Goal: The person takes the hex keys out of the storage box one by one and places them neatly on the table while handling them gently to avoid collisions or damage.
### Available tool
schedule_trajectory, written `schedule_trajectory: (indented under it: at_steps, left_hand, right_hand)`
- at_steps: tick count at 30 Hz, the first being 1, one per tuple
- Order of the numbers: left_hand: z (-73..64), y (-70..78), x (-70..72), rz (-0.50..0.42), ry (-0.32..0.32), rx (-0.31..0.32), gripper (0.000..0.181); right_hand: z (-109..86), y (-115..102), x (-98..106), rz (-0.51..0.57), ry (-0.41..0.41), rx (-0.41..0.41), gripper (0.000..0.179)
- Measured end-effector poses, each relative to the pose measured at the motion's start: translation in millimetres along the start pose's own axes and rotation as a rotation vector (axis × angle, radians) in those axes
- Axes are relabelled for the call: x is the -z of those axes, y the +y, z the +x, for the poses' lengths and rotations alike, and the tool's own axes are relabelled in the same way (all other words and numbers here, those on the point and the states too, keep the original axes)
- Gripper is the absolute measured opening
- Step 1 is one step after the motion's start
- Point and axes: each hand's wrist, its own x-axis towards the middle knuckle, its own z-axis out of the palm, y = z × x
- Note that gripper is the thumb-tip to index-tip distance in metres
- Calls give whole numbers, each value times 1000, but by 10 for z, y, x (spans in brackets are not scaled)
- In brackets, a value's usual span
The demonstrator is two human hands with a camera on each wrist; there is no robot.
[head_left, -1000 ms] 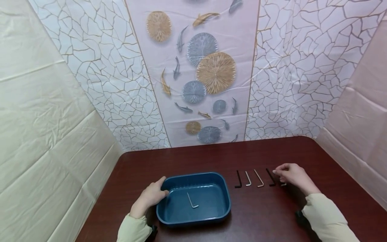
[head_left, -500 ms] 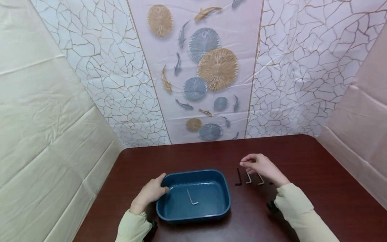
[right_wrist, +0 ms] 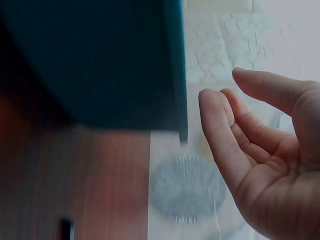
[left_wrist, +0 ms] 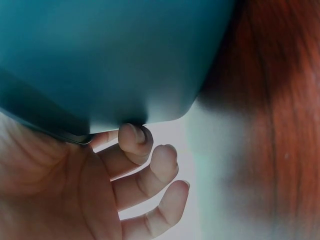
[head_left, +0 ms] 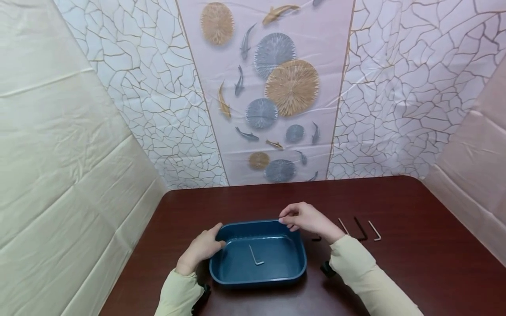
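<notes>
My left hand point(head_left: 203, 245) grips the left rim of a dark blue rectangular tray point(head_left: 261, 278), thumb over the edge. In the left wrist view, the curled fingers point(left_wrist: 162, 165) lie against the tray's outer wall point(left_wrist: 125, 60). One silver hex key point(head_left: 254, 256) lies inside the tray. Over the back right corner hovers my right hand point(head_left: 306, 218). The right wrist view shows a gap between its thumb and bent fingers point(right_wrist: 215, 120), with nothing held there.
Right of the tray on the dark red table point(head_left: 403, 263) lie a black hex key point(head_left: 317, 239), partly hidden by the right hand, a silver one point(head_left: 343, 224), another black one point(head_left: 360, 230) and a short silver one point(head_left: 375, 232). A patterned cloth point(head_left: 272, 166) hangs behind.
The right hand has moved left from the rightmost hex key, past the row, to the tray's back right corner. The left hand has stayed on the tray rim. The view has shifted slightly.
</notes>
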Motion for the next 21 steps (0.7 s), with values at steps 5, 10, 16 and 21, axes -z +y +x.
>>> schedule_trajectory:
  at_steps: [5,10,16,21]
  left_hand:
    - [3,-7,0,2,-2,9,69]
    - [15,-1,3,6,5,-4,68]
    - [-11,25,14,13,12,-8,68]
    - [-28,30,16,26,24,-11,67]
  right_hand:
    - [85,-123,-176,7,-58,34,21]
    - [143,-261,-282,17,-108,56,23]
    - [214,-381,-357,-37,-155,64,17]
    - [280,-446,-401,-100,-182,67,14]
